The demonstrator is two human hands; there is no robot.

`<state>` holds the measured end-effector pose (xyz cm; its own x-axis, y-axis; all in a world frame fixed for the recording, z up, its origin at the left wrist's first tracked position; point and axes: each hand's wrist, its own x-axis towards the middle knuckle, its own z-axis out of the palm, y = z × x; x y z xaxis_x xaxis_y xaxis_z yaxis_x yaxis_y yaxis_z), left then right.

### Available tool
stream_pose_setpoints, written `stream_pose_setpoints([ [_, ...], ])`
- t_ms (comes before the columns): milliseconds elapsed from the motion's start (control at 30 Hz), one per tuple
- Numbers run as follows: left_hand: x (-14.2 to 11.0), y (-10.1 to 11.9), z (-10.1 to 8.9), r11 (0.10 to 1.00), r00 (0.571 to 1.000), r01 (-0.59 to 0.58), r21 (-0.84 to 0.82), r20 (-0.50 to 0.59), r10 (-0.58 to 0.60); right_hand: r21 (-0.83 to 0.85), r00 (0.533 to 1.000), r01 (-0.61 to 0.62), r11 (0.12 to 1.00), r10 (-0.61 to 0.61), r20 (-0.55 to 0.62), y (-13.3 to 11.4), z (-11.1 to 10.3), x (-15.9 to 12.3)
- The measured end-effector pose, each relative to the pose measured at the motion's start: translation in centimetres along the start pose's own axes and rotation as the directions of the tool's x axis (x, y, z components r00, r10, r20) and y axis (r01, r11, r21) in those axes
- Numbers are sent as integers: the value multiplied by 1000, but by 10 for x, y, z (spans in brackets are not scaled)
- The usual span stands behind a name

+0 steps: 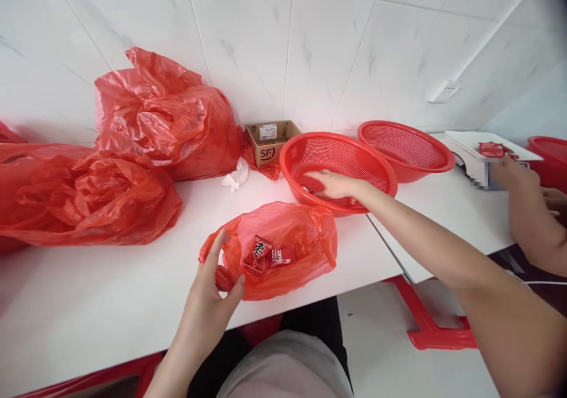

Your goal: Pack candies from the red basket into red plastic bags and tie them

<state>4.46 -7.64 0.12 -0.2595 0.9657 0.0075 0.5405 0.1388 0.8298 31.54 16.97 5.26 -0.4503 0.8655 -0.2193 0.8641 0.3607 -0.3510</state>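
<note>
My left hand (pixel 215 284) grips the open mouth of a small red plastic bag (pixel 296 241) lying on the white table; thumb and fingers pinch its rim. Inside the bag lie two red snack packets (pixel 264 254). My right hand (pixel 331 183) reaches into the nearer red plastic colander (pixel 349 150), fingers extended and lying low over a small red packet (pixel 307 189) at its bottom. Whether the fingers hold anything is not clear.
A second red colander (pixel 405 147) stands behind the first. Two large stuffed red bags (pixel 166 117) (pixel 84 194) fill the left side. A small cardboard box (pixel 270 141) sits by the wall. Another person's hand (pixel 516 176) is at a white scale (pixel 482 150) on the right.
</note>
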Motion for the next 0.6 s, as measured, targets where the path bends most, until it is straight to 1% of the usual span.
stream_pose_setpoints([
  [33, -1, 0, 0, 1000, 1000, 5, 4, 0, -5, -19, 996, 25, 999, -24, 84, 3, 2, 4],
  [67, -1, -1, 0, 1000, 1000, 8, 7, 0, -8, -20, 988, 63, 998, -60, 143, 5, 4, 8],
  [133, -1, -1, 0, 1000, 1000, 13, 10, -2, -13, -8, 971, 123, 992, -118, 206, 4, 8, 11],
  [167, -1, -2, 0, 1000, 1000, 13, 8, -2, -13, -10, 967, 124, 992, -119, 224, 3, 9, 12],
  [267, -1, -4, -1, 1000, 1000, -2, -9, -9, 2, 8, 960, 97, 995, -95, 263, 0, 10, 15],
  [400, 0, -8, -2, 1000, 1000, -11, -23, -12, 11, 124, 946, 56, 991, -93, 312, 4, 7, 17],
  [467, 0, -9, -2, 1000, 1000, -6, -20, -14, 5, 155, 937, 57, 986, -106, 332, 8, 7, 19],
  [533, 1, -8, -1, 1000, 1000, 1, -19, -19, -1, 122, 940, 83, 989, -118, 321, 12, 10, 23],
  [600, 1, -7, 0, 1000, 1000, 4, -21, -19, -4, 51, 955, 89, 995, -100, 279, 17, 15, 28],
])
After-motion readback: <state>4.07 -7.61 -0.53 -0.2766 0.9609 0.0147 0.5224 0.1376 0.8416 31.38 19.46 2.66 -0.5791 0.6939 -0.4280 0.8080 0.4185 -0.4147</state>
